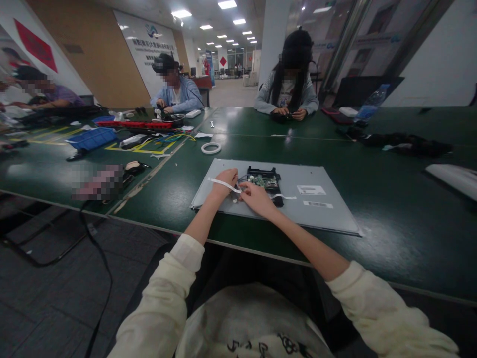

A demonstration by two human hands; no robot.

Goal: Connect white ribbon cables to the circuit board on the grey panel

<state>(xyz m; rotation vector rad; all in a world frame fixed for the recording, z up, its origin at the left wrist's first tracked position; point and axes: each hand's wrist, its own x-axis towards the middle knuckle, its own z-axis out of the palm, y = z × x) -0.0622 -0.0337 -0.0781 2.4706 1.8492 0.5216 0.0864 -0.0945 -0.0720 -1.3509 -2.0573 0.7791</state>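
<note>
A flat grey panel (231, 204) lies in front of me with a green circuit board (263, 181) in a black frame on its back. Above its left part, my left hand (224, 180) is closed, fingers curled down beside thin cables (243, 177); what they hold is hidden. A narrow white strip (223, 183), tape or flat cable, runs across the back of that hand to the fingertips of my right hand (257, 198), which is pinched at its end. Another white strip (286, 197) lies on the panel just right of my right hand.
A roll of white tape (210, 148) is behind the panel. Left are a blue bin (91, 139), a wrench (160, 156) and a blurred pink object (99, 183). Two people (175, 92) sit opposite; a bottle (371, 103) and black cloth-like item (406, 143) are right.
</note>
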